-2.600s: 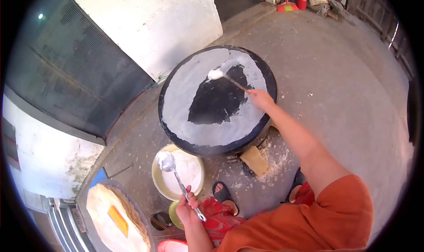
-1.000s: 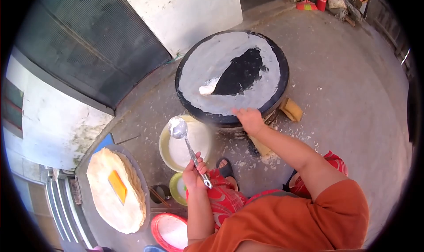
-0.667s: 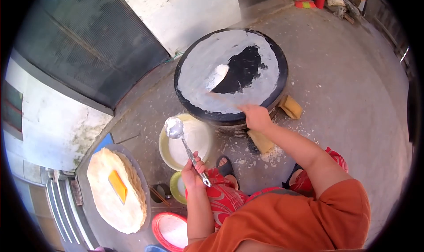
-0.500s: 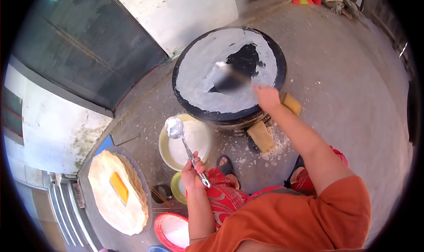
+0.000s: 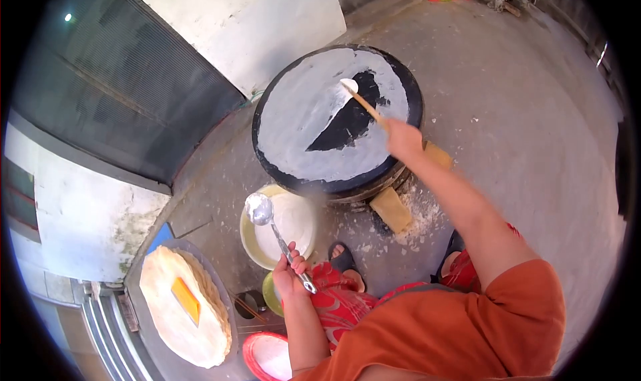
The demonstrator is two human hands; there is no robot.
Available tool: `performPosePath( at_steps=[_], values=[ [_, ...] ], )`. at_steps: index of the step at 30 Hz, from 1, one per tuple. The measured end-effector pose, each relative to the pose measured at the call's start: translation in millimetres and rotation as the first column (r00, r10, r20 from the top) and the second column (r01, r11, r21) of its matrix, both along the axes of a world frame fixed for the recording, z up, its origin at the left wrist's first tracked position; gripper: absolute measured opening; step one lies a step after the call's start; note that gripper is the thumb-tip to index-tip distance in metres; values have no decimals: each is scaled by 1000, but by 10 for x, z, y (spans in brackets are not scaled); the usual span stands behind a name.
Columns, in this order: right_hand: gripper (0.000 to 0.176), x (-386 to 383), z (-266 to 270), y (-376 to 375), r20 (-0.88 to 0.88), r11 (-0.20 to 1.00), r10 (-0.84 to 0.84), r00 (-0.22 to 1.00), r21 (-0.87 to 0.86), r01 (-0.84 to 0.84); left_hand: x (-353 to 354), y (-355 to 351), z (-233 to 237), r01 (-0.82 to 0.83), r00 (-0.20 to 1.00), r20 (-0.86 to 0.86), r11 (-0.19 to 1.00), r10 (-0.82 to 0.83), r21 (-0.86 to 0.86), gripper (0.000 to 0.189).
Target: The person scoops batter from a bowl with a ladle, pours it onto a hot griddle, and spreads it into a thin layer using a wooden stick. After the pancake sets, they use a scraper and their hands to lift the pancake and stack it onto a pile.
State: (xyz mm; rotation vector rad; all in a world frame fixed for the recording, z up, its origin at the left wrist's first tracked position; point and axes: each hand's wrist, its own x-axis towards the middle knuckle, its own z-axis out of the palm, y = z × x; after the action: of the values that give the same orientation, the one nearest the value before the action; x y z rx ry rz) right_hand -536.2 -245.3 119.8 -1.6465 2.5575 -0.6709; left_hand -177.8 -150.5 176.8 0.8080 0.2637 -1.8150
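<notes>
My right hand (image 5: 404, 140) is closed around the wooden handle of a batter spreader (image 5: 367, 107). Its white-coated head rests on pale grey batter (image 5: 294, 107) that covers most of a large round black griddle (image 5: 344, 126). A long dark patch of bare griddle shows beside the spreader. In my left hand (image 5: 290, 274) is a metal ladle (image 5: 259, 209), its bowl smeared with white batter. The ladle is held over the edge of a pale yellow basin (image 5: 248, 237) of white batter, with my fingers wrapped round the handle.
On the left, a thick stack of thin flatbreads (image 5: 163, 314) carries an orange flat piece (image 5: 185, 301). A red-rimmed basin (image 5: 251, 357) and a green bowl (image 5: 270, 293) stand near my legs. Yellow blocks (image 5: 391, 210) lie by the griddle's base, with flakes scattered on the floor.
The spreader has swept up across the griddle, away from me, and its head now shows clearly. The bare patch has become a narrower, slanting strip. My left hand still holds the ladle.
</notes>
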Motion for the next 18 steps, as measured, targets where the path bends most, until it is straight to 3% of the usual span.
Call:
performPosePath(
  at_steps=[3, 5, 7, 11, 13, 16, 18],
  values=[
    [39, 239, -172, 203, 88, 998, 61, 994, -30, -58, -2, -11, -10, -10, 1000, -9, 1000, 10, -7, 32],
    [40, 147, -314, 283, -191, 952, 294, 937, -26, -304, -11, -4, -13, -4, 1000, 12, 1000, 4, -2, 32],
    [37, -174, -212, 26, -227, 996, 68, 971, 71, -53, -21, 6, 2, 1, 1000, -18, 1000, -1, -2, 32],
    [38, -391, -34, -32, -192, 1000, 6, 981, -12, -9, -20, 1, -5, 25, 1000, -12, 1000, -25, -6, 32],
    [42, -131, -102, 87, 87, 988, -125, 988, -80, 132, -20, -13, -24, 7, 1000, -18, 1000, -7, -8, 33],
    [43, -22, -95, 204, -10, 989, 129, 992, 74, -128, -35, -21, -28, 15, 1000, -13, 1000, -15, -19, 33],
    [46, -241, -28, 24, -19, 978, -10, 1000, 210, 14, -8, -20, -63, 30, 998, -46, 999, -31, -20, 34]
  ],
)
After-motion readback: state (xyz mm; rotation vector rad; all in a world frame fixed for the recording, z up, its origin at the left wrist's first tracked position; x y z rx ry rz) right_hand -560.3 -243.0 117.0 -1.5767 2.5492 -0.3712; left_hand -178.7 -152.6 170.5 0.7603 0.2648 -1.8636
